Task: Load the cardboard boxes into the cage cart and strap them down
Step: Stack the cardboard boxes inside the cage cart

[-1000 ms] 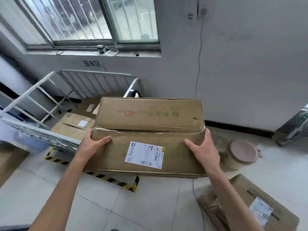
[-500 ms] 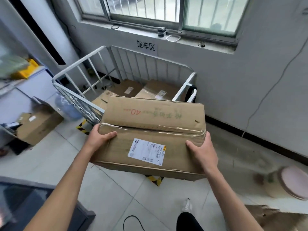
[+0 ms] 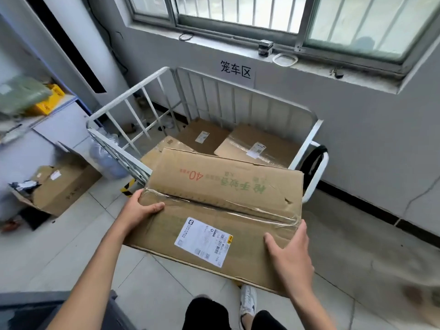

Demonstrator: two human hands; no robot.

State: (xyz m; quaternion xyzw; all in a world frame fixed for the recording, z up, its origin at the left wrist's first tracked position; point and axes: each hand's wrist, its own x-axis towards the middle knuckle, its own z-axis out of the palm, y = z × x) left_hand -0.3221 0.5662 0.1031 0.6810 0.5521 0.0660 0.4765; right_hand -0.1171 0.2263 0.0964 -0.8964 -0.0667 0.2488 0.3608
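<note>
I hold a large taped cardboard box with a white shipping label and a red "40" in front of me, above the floor. My left hand grips its left end, thumb on top. My right hand grips its right near corner. Just beyond the box stands the white cage cart under the window. Inside the cart lie three flat cardboard boxes, one at the back, one at the right and one at the left partly hidden by the box I hold.
An open cardboard box sits on the floor at left beside a grey shelf unit. A black strap hangs on the cart's right post. Yellow-black floor tape marks the cart's spot. My feet are below the box.
My view has swung left and closer to the cage cart. The held box now sits right in front of the cart's open side, and the round tub on the right has left view.
</note>
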